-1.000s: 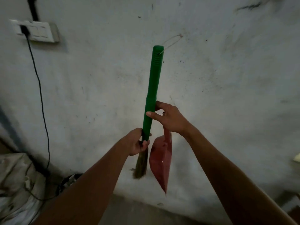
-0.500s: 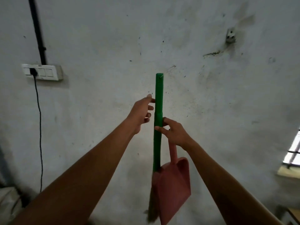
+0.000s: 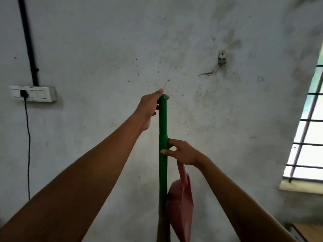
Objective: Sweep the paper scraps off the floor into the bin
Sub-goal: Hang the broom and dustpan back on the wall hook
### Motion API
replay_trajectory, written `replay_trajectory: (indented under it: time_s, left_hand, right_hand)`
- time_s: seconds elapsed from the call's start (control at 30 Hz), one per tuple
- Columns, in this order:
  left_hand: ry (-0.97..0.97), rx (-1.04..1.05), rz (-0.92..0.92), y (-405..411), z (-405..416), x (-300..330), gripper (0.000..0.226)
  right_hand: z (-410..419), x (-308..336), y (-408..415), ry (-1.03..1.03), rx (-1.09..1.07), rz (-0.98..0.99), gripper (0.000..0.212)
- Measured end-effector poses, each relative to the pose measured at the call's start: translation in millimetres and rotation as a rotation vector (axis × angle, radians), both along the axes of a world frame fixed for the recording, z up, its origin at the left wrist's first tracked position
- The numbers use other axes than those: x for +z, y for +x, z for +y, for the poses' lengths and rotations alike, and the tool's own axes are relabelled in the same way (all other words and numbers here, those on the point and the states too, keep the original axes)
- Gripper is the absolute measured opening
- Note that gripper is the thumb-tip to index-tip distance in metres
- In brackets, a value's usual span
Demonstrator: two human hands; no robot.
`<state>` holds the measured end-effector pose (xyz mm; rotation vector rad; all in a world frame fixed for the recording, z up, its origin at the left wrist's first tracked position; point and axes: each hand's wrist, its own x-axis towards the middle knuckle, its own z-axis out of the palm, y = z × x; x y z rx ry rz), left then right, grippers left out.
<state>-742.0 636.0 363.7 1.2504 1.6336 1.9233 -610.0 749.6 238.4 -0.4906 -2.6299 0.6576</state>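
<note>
The green broom [image 3: 162, 154] is held upright against the wall [image 3: 227, 119]. The left hand [image 3: 150, 109] is wrapped around its top end, near a thin wire loop [image 3: 166, 84]; the right hand [image 3: 181, 151] pinches the mid-handle with the pink dustpan [image 3: 180, 212] hanging below it. Likely step: tools being hung or unhooked. The loop should be guided carefully and the handle kept steady. Scraps and bin are not in view.

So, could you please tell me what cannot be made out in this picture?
Head view only:
- Broom bristles: cut off by the bottom edge.
- Dustpan handle top: hidden inside the right hand.
- Left hand fingertips: partly behind the broom's top.
- Floor, scraps, bin: out of frame.
</note>
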Motion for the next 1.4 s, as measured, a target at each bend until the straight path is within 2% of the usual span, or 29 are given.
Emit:
replay_trajectory:
  time_s: [0.13, 0.27, 0.5, 0.73, 0.93, 1.07, 1.4]
  left_hand:
    - [0.033, -0.01, 0.04, 0, 0, 15, 0.029]
    - [0.047, -0.025, 0.103, 0, -1, 27, 0.031]
    - [0.012, -0.011, 0.162, -11, 7, 35, 0.029]
    - [-0.063, -0.086, 0.254, -23, 25, 14, 0.026]
    - [-0.068, -0.194, 0.298, -6, 39, 9, 0.025]
    - [-0.045, -0.262, 0.334, 7, 49, 13, 0.026]
    - [-0.039, -0.117, 0.482, 46, 118, 39, 0.018]
  right_hand:
    - [0, 11, 5, 0.022, -0.006, -0.039, 0.046]
    - [2, 26, 6, 0.053, -0.047, -0.056, 0.049]
    - [-2, 75, 9, -0.07, -0.113, 0.084, 0.045]
    - [-10, 119, 18, -0.108, -0.233, 0.309, 0.027]
    - [-3, 126, 31, -0.108, -0.33, 0.334, 0.006]
    - [9, 129, 45, -0.095, -0.382, 0.366, 0.007]
    - [78, 149, 84, -0.035, -0.376, 0.372, 0.009]
